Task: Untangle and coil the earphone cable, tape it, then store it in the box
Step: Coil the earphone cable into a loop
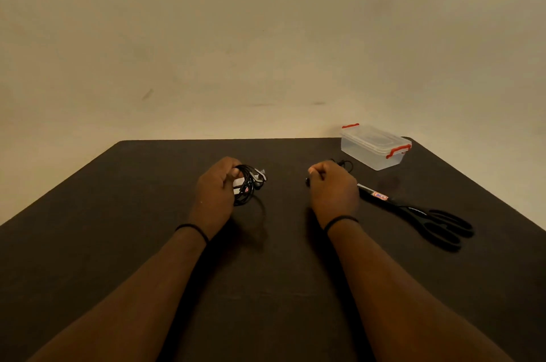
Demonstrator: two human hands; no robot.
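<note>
A: Where is the earphone cable (246,184) now?

B: It is in the left hand (217,187), well to the left of the box (373,147) and nearer to the person. The fingers are curled around a bundle of black loops, and the thumb presses on top. One loop hangs down to the table (118,214). Something pale sticks out of the bundle on the side toward the box (maybe the earbuds, I cannot tell for sure).

A: And the right hand (332,187)?

B: It is closed like a fist, just in front of the box and a little to its left. A small dark end shows at the fingertips, and a thin black wire (344,164) curls behind the knuckles, between the hand and the box. The fingers seem to pinch this piece, but I cannot tell if it belongs to the same cable.

A: What about the box?

B: It is clear plastic with red clips, the lid is on, and it stands at the far right corner of the table.

A: Anything else?

B: Black scissors (419,214) lie in front of the box, the blades pointing to the right hand. Each wrist has a thin black band.
</note>
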